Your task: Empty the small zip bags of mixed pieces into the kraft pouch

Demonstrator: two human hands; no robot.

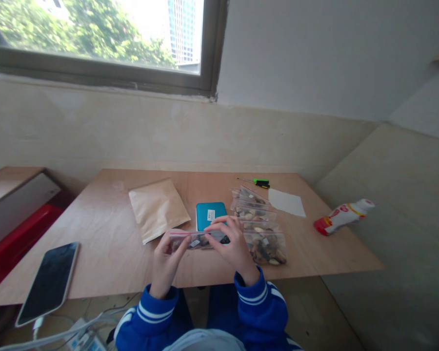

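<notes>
Between my hands is a clear zip bag with a pink-red seal strip and dark pieces and a small label inside. My left hand pinches the left end of its top edge. On the right part of the strip, my right hand presses with thumb and fingers. Just behind the bag lies a teal box with a white label, partly covered by my right hand. Several filled zip bags of brown and pale stone-like pieces overlap in a row to the right.
A brown paper envelope lies left of the teal box. Farther left, a tablet with a plugged cable sits at the table edge. Screwdrivers, white paper and a red-white bottle are at the right.
</notes>
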